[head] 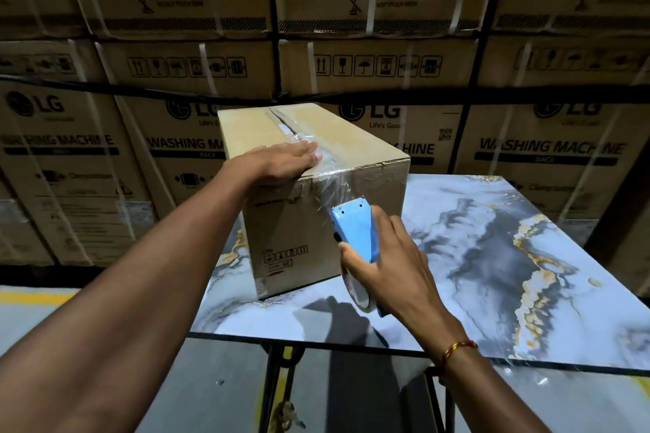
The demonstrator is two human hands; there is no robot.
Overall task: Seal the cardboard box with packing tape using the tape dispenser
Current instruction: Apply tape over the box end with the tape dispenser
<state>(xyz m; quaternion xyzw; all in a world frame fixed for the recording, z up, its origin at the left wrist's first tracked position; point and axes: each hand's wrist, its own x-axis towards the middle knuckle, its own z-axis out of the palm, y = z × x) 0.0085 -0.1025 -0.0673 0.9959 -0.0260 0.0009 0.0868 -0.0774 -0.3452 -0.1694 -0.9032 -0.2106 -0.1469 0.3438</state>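
Head view: the cardboard box (316,186) stands at the left rear of the marble-patterned table (527,257), leaving bare surface to its right and front. The left hand (281,165) lies flat and open at the top's near edge on the clear packing tape (329,165). The right hand (387,257) grips the blue tape dispenser (355,228) against the near face, below that edge; stacked cartons (527,151) stand close behind.

Head camera, 1 view: forward-down, close over table (492,292).
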